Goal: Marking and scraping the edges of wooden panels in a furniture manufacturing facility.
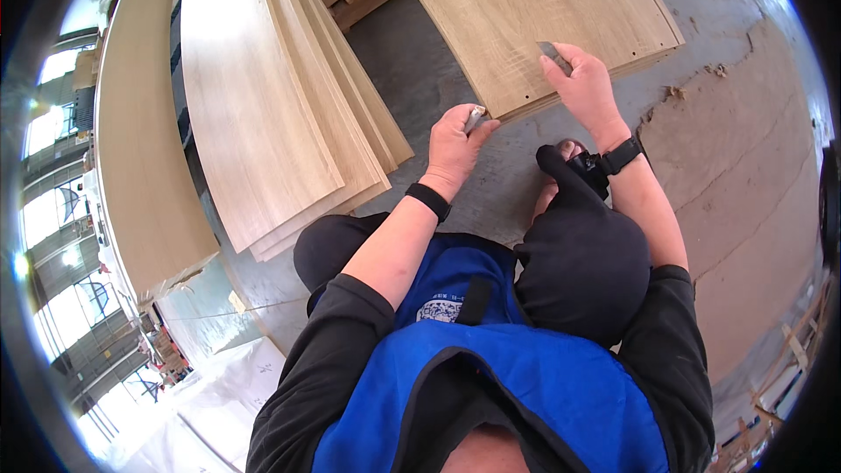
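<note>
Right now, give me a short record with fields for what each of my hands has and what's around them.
left hand: pinches a small pale tool, too small to identify
right hand: presses a small grey piece on the wood panel
panel: lies flat on the concrete floor
nearby: stack of wood panels to the left
wrists: black bands on both

A fanned stack of light wood-grain boards [280,96] is laid on the grey concrete floor [753,166] at the left, and a long pale panel [140,140] is seen just beyond it. White sheeting [219,394] is spread at the lower left. Windows [53,210] are seen along the far left edge.
</note>
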